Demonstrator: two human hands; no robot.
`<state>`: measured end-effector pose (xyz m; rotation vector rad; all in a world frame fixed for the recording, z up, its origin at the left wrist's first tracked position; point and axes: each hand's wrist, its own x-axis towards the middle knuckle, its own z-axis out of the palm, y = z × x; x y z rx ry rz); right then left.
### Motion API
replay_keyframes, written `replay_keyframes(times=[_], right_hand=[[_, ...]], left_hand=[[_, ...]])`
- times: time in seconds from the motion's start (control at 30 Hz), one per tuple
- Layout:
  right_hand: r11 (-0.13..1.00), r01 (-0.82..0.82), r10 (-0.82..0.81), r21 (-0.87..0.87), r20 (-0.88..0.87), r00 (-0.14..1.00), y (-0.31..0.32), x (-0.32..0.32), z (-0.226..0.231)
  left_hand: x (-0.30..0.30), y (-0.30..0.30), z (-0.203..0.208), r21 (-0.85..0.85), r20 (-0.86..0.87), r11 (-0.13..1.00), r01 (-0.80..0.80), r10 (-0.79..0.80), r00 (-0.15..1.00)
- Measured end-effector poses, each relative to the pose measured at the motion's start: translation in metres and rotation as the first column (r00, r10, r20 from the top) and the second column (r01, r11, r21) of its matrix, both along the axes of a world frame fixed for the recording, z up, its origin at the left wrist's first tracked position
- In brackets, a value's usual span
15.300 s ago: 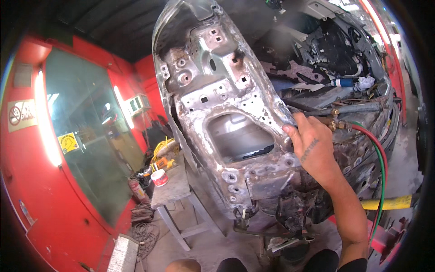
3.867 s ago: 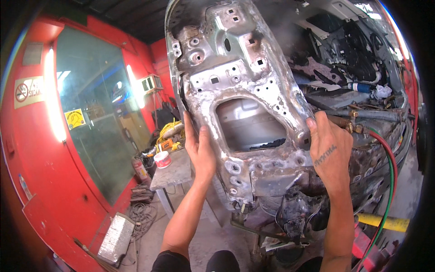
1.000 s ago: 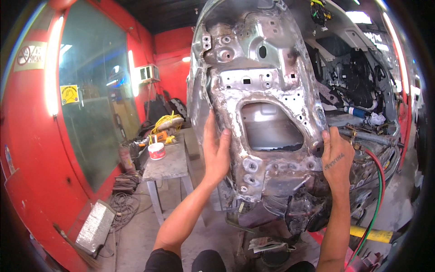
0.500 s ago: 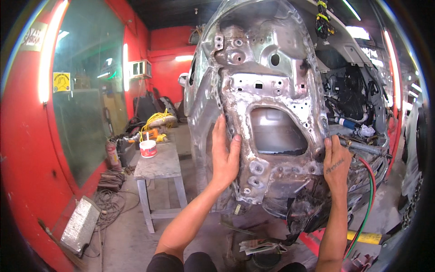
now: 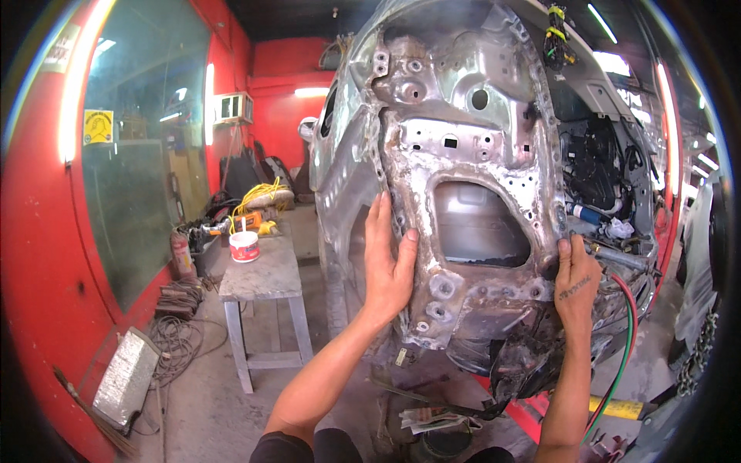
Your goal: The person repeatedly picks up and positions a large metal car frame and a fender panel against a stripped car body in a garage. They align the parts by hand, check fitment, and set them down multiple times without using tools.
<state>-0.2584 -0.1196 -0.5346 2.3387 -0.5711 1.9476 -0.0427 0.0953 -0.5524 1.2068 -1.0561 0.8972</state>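
Clock read from the centre of the view; one panel (image 5: 471, 166), bare metal, rust-mottled, pierced with round and square holes, stood toward 2 o'clock, a large opening (image 5: 480, 224) in its lower half; left hand (image 5: 390, 272), just off centre toward 5 o'clock, grasped the panel's left edge, thumb on the near face, fingers extended along the outer side; right hand (image 5: 577, 287), between 3 and 4 o'clock, gripped the panel's right edge, fingers folded, thumb on the near side; one blue bottle (image 5: 585, 212) and one white wad (image 5: 620, 228), at 3 o'clock, lay beyond that edge; one red hose (image 5: 631, 297), between 3 and 4 o'clock, and one green hose (image 5: 617, 380), at 4, ran downward past the right hand; one yellow bar (image 5: 623, 407), at 4 o'clock, lay low down; one bench (image 5: 262, 283), grey, at 8 o'clock, bore one tub (image 5: 244, 248), white and red, one orange tool (image 5: 248, 221) and one yellow cord (image 5: 253, 202); one extinguisher (image 5: 181, 255), at 9 o'clock, stood outward of the tub; one cable coil (image 5: 179, 351), at 8 o'clock, lay on the floor (image 5: 212, 409); one silver box (image 5: 126, 380), at 8 o'clock, farther out, lay near the coil; one glass pane (image 5: 147, 162), between 9 and 10 o'clock, was set in a red wall (image 5: 46, 239)
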Motion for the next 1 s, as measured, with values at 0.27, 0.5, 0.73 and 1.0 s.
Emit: replay_keyframes(times=[0.27, 0.5, 0.73, 1.0], right_hand=[[1.000, 0.009, -0.009, -0.007, 0.008, 1.000, -0.003, 0.000, -0.001], [0.999, 0.000, 0.001, -0.032, 0.029, 1.000, -0.004, 0.002, -0.002], [1.000, 0.003, -0.002, -0.027, 0.011, 1.000, -0.006, 0.001, -0.003], [0.999, 0.016, -0.015, -0.040, 0.021, 1.000, -0.007, 0.001, -0.003]], left_hand=[[-0.001, -0.002, 0.000, 0.009, -0.001, 1.000, -0.030, 0.030, 1.000], [0.004, -0.005, -0.002, -0.010, -0.009, 1.000, 0.019, -0.019, 1.000], [0.004, -0.003, -0.002, 0.007, -0.013, 1.000, 0.006, -0.006, 1.000], [0.000, 0.011, 0.005, 0.078, -0.003, 0.995, -0.056, 0.056, 0.998]])
